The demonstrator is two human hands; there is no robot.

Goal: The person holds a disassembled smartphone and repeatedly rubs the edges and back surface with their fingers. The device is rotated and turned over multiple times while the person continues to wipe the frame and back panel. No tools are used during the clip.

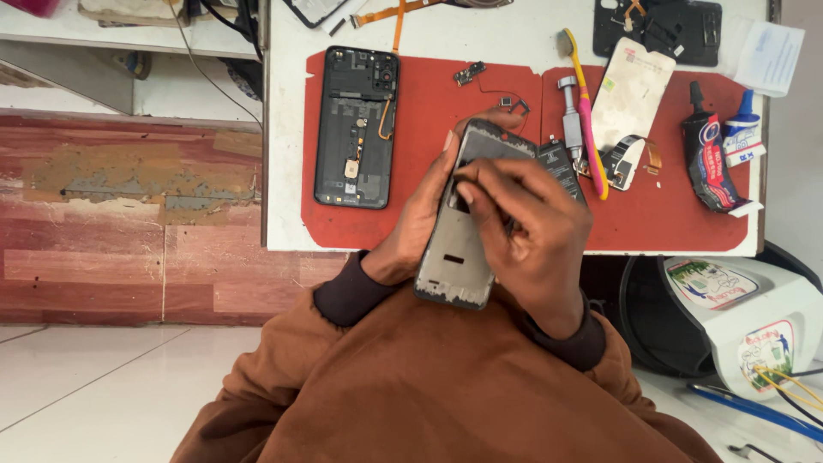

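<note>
My left hand (417, 225) grips a grey phone frame (457, 257) from the left side and holds it over the front edge of the white table (287, 154). My right hand (527, 227) lies across the frame, its fingertips pinched on something small near the frame's upper part; what they pinch is hidden. A dark battery (561, 167) peeks out just behind my right hand. Both brown sleeves show below.
On the red mat (429, 111) lies an open black phone back (357, 127). To the right are a yellow-pink toothbrush (585, 107), a metal tool (572, 120), a pale phone panel (632, 90), a dark glue tube (708, 159) and small loose parts. A white bucket (754, 317) stands right.
</note>
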